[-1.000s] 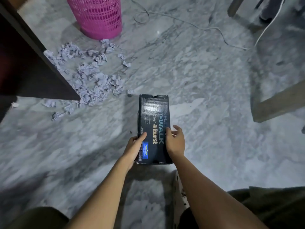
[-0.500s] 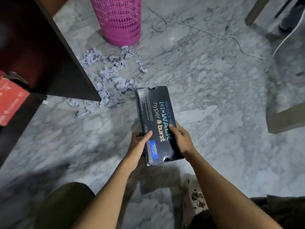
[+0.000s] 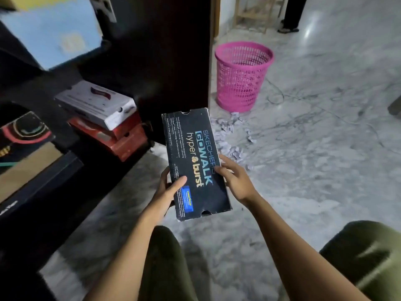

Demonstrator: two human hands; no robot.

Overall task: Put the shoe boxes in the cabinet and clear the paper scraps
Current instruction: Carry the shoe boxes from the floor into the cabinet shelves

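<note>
Now both hands, left hand point(image 3: 168, 192) and right hand point(image 3: 235, 181), clamp the black shoe box point(image 3: 195, 161), cabinet point(image 3: 104, 118) at ten o'clock.

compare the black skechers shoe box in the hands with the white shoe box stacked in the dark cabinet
The black shoe box carries teal and yellow lettering; the white shoe box is mostly plain. The black one is held by the left hand and right hand; the white one rests on red boxes inside the cabinet. Both are long rectangles.

dim room, blurred left edge, glare on floor point(image 3: 312, 33).
</note>
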